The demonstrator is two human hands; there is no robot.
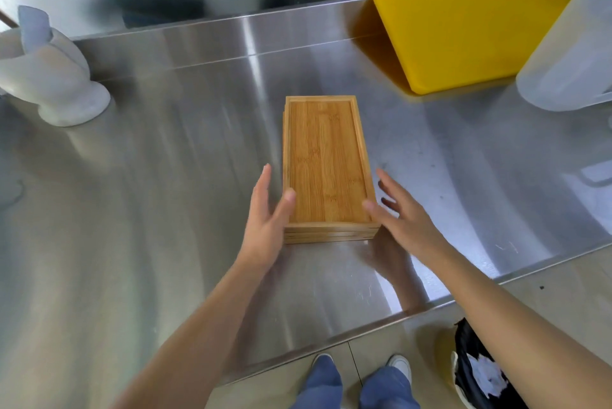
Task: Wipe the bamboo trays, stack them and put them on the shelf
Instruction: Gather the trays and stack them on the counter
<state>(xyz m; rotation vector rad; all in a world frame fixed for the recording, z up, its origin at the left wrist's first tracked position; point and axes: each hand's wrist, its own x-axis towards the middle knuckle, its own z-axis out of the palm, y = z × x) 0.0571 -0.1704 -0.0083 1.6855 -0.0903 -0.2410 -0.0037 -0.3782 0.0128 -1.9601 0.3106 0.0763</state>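
The trays (pixel 328 163) sit stacked on the worktop (pixel 165 176). Left hand (pixel 266 226) and right hand (pixel 402 216) flank the near end, fingers spread, thumbs at the rim, likely to square or lift it.

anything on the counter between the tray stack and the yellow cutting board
No. In the head view, only bare steel counter lies between the tray stack and the yellow cutting board.

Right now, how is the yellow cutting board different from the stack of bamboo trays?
The yellow cutting board leans tilted against the back wall; the stack of bamboo trays lies flat on the steel table. The board is one plain slab; the stack has several rimmed layers. Hands flank only the stack. Both are rectangular.
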